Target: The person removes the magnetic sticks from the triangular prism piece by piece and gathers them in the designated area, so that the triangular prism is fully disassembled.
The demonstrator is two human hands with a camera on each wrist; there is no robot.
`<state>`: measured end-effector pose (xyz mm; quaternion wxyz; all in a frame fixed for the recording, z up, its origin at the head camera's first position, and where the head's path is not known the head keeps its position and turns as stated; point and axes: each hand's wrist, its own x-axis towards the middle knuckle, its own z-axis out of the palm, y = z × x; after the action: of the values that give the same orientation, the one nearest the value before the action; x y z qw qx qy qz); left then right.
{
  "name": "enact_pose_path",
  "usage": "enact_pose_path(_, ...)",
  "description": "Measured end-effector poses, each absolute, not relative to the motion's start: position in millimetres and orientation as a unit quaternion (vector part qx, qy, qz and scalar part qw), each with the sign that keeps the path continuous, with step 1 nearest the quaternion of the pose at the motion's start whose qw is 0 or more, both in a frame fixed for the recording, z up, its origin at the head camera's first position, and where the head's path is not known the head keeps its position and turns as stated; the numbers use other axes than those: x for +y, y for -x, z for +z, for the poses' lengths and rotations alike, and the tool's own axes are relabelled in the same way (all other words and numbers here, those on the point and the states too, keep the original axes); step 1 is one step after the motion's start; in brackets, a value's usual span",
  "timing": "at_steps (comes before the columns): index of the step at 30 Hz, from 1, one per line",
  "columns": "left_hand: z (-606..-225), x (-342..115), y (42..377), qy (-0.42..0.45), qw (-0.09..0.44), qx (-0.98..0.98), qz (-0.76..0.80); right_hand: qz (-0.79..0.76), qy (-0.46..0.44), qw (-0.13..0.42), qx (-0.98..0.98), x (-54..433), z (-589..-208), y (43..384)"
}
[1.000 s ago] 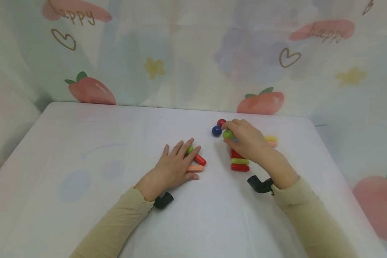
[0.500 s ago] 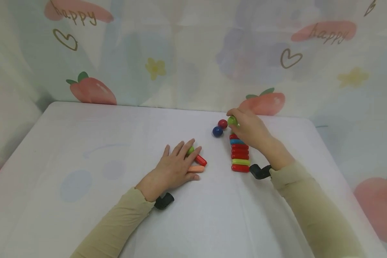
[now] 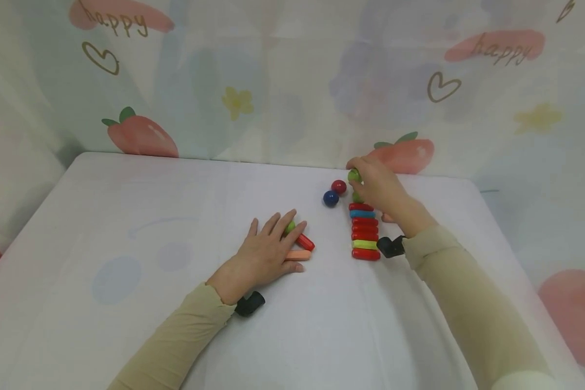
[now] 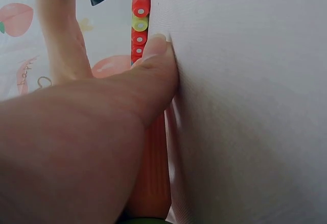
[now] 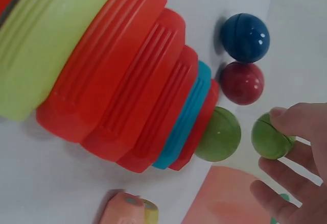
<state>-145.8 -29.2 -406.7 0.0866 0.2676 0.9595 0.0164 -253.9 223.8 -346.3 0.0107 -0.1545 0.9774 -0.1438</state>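
My right hand [image 3: 382, 187] pinches a small green ball [image 5: 271, 136] at the far end of a row of plastic rods. A second green ball [image 5: 219, 134] sits at the end of that row, touching its last red rod. Several red rods [image 3: 365, 229], a blue rod [image 3: 362, 214] and a yellow-green rod [image 3: 365, 245] lie side by side in it. My left hand [image 3: 260, 257] rests on the table with fingers spread, partly covering a green ball [image 3: 290, 227], a red rod [image 3: 305, 242] and an orange rod [image 3: 299, 255].
A blue ball [image 3: 330, 198] and a dark red ball [image 3: 338, 187] lie left of the row's far end. Peach [image 5: 122, 211] and yellow rods [image 5: 151, 213] lie right of it. A patterned cloth [image 3: 283, 81] hangs behind the white table [image 3: 166, 271].
My right hand has moved away toward the table's far edge with the green ball, uncovering more of the row and the second green ball. The left hand has stayed in place.
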Motion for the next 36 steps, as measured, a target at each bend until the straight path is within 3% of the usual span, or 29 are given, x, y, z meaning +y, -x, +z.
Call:
enact_pose_path(20,-402.6,-28.6,145.2,-0.274,0.072,0.959,0.022,-0.231,0.064,0.079,0.968,238.1,-362.7,272.6)
enact_pose_path(36,-404.1,-30.0,145.5,-0.270,0.084,0.959,0.015,-0.248,0.071,0.099,0.961,242.5,-369.5,275.6)
